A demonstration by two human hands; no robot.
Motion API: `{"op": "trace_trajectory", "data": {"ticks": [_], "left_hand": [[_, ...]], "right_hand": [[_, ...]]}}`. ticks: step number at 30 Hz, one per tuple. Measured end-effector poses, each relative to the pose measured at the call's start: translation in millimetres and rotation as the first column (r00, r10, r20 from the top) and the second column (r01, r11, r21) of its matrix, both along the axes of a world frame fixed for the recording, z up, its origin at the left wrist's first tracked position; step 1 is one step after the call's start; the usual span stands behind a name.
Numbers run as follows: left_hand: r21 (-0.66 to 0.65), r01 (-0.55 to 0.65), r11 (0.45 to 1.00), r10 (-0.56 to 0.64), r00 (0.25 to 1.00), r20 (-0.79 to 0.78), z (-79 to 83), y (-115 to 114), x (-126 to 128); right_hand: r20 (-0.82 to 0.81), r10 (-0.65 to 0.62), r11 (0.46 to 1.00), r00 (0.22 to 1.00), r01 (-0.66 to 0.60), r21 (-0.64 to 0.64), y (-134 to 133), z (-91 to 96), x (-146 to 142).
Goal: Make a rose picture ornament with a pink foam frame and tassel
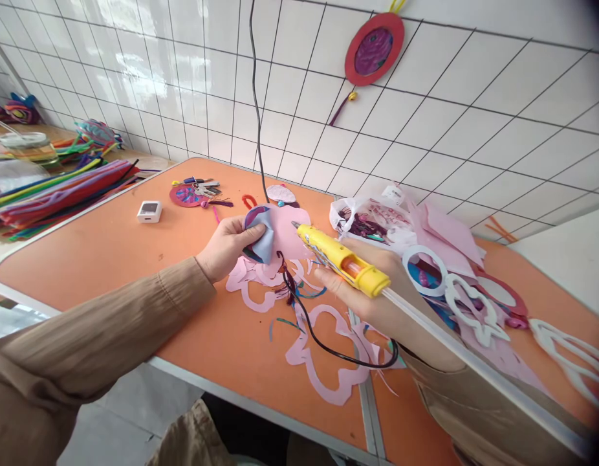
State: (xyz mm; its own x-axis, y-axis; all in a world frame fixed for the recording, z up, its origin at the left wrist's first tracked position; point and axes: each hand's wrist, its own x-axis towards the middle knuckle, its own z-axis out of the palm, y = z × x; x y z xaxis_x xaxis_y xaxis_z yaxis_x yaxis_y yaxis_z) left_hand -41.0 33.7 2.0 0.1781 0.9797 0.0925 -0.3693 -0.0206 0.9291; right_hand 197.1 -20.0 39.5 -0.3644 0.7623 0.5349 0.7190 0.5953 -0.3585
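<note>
My left hand [230,241] pinches a folded piece of blue fabric [261,241] with a purple inner side, thumb on its front. A yellow hot glue gun [345,259] is gripped in my right hand [348,288]. Its nozzle points left, a short gap from the fabric, and a long clear glue stick [455,346] sticks out of its back. Behind the fabric lies a pink cut-out sheet [290,226], partly hidden by the hand and the gun. The gun's black cord [323,343] loops below over pink paper scraps [323,382].
At the back left are keys on a round pink ornament [187,195] and a small white box [149,211]. Right of the gun lie a plastic bag [372,223] and white ring shapes [424,270]. A red round ornament [374,48] hangs on the tiled wall. Colourful pipe cleaners [71,204] lie far left.
</note>
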Motion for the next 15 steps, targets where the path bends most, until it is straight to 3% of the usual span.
{"op": "trace_trajectory", "data": {"ticks": [4,15], "left_hand": [[0.003,-0.001,1.000,0.001,1.000,-0.016,0.4,-1.3,1.2],[-0.032,-0.017,0.999,0.018,1.000,0.024,2.4,-1.3,2.2]], "right_hand": [[0.106,-0.010,0.998,0.994,0.002,0.071,0.3,-0.2,0.3],[0.142,-0.018,0.993,0.990,0.001,0.117,-2.4,2.7,0.2]]}}
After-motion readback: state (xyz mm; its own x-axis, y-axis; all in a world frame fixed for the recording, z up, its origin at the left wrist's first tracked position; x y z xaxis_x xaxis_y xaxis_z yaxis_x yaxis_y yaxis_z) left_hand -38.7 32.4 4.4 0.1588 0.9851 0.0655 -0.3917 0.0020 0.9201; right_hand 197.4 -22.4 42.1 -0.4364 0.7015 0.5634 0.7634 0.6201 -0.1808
